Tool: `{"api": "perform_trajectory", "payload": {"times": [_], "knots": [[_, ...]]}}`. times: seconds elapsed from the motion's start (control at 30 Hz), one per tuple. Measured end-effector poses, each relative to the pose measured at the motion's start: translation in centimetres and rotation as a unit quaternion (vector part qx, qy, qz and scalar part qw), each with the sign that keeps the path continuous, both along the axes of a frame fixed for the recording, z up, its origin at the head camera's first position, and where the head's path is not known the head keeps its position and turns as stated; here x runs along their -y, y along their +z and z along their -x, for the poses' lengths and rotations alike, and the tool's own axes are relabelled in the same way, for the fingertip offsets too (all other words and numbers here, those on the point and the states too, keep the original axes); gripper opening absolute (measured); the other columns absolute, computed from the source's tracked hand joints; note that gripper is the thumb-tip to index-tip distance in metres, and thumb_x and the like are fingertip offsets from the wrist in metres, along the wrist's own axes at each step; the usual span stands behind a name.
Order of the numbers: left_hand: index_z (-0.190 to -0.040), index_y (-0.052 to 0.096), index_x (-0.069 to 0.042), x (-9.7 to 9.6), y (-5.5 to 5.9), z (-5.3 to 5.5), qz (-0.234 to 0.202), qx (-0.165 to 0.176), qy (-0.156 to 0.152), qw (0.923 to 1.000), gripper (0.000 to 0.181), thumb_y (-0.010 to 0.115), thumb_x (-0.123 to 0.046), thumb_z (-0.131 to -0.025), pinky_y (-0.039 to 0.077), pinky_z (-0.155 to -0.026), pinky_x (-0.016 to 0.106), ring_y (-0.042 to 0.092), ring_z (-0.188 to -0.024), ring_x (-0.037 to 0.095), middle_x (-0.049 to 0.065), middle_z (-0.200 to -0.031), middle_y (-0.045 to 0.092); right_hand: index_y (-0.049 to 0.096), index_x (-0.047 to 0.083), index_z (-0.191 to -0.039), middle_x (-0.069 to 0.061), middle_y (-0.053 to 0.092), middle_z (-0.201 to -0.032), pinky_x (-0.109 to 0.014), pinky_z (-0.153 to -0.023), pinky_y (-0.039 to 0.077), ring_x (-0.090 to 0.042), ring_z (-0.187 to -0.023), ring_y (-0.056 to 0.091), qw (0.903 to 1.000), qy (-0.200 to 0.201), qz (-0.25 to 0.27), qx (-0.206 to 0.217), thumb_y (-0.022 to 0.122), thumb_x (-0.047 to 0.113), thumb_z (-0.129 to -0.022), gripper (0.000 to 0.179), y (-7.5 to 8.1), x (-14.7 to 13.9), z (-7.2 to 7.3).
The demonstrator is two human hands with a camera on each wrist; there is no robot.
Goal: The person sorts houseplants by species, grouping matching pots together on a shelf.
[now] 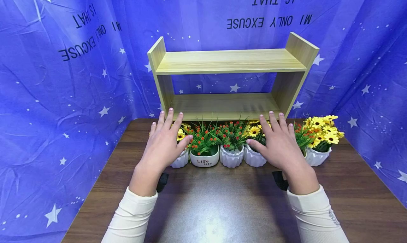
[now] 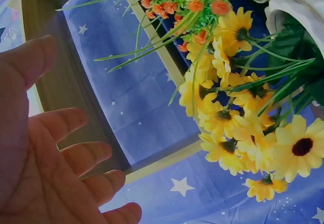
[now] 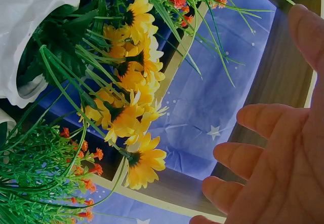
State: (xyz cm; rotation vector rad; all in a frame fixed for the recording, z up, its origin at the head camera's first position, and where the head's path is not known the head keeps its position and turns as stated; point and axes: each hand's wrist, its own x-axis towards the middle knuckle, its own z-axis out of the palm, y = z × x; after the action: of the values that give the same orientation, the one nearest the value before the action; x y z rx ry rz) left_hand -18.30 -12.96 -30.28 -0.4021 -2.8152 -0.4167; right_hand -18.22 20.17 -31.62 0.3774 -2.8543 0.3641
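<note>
My left hand (image 1: 163, 142) is spread above the leftmost white pot (image 1: 180, 161), which holds yellow flowers (image 2: 253, 133) and is partly hidden by the hand. Fingers straight, my right hand (image 1: 279, 144) hovers over the right part of the row and covers a pot of orange flowers (image 3: 81, 158). Neither palm holds anything in the wrist views. Between the hands stand an oval pot (image 1: 204, 161) lettered "Life", a fluted white pot (image 1: 231, 158) of red flowers and another fluted pot (image 1: 254, 158) of yellow daisies. A white pot (image 1: 318, 157) of yellow daisies ends the row.
Behind the pots rises a two-tier wooden shelf (image 1: 230, 61), its lower board (image 1: 222, 103) close behind the blossoms. Blue curtain (image 1: 105, 76) with stars and printed words hangs at the back and both sides. Brown wooden table (image 1: 210, 200) lies under the arms.
</note>
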Motion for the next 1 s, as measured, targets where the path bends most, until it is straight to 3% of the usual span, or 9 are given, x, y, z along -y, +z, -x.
{"api": "perform_trajectory", "payload": {"times": [0.27, 0.6, 0.8, 1.0], "knots": [[-0.155, 0.034, -0.010, 0.0, -0.5, 0.1, 0.001, 0.007, 0.002, 1.0000, 0.077, 0.061, -0.050, -0.094, 0.014, -0.113, 0.064, 0.006, -0.149, 0.040, 0.019, -0.163, 0.016, 0.028, 0.000, -0.154, -0.031, 0.016, -0.158, -0.073, -0.107, 0.005, -0.052, -0.145, 0.003, 1.0000, -0.002, 0.000, 0.006, 0.052, 0.063, -0.094, 0.090, -0.2, 0.0, 0.0], [-0.155, 0.034, -0.011, 0.4, -0.3, 0.0, -0.009, 0.015, -0.006, 0.9998, 0.076, 0.060, -0.050, -0.095, 0.013, -0.114, 0.062, 0.004, -0.150, 0.039, 0.018, -0.163, 0.015, 0.029, 0.000, -0.154, -0.032, 0.015, -0.158, -0.073, -0.108, 0.006, -0.051, -0.146, 0.002, 0.9998, 0.005, 0.017, 0.008, 0.054, 0.062, -0.093, 0.090, -0.8, -0.4, -0.4], [-0.155, 0.033, -0.011, 0.9, 0.1, 0.0, -0.017, 0.022, -0.039, 0.9988, 0.076, 0.059, -0.050, -0.095, 0.016, -0.113, 0.063, 0.009, -0.149, 0.040, 0.017, -0.163, 0.016, 0.035, -0.003, -0.150, -0.033, 0.022, -0.155, -0.071, -0.109, 0.013, -0.050, -0.146, 0.008, 0.9972, 0.025, 0.060, -0.037, 0.066, 0.050, -0.091, 0.085, -1.5, -1.0, -0.7], [-0.153, 0.037, -0.007, 1.7, 0.5, 0.6, -0.016, 0.001, -0.070, 0.9974, 0.074, 0.061, -0.046, -0.095, 0.017, -0.115, 0.057, 0.016, -0.147, 0.044, 0.021, -0.160, 0.023, 0.040, -0.007, -0.144, -0.032, 0.032, -0.150, -0.065, -0.110, 0.020, -0.052, -0.141, 0.023, 0.9890, 0.030, 0.114, -0.090, 0.077, 0.038, -0.086, 0.082, -2.6, -1.8, -1.0]]}}
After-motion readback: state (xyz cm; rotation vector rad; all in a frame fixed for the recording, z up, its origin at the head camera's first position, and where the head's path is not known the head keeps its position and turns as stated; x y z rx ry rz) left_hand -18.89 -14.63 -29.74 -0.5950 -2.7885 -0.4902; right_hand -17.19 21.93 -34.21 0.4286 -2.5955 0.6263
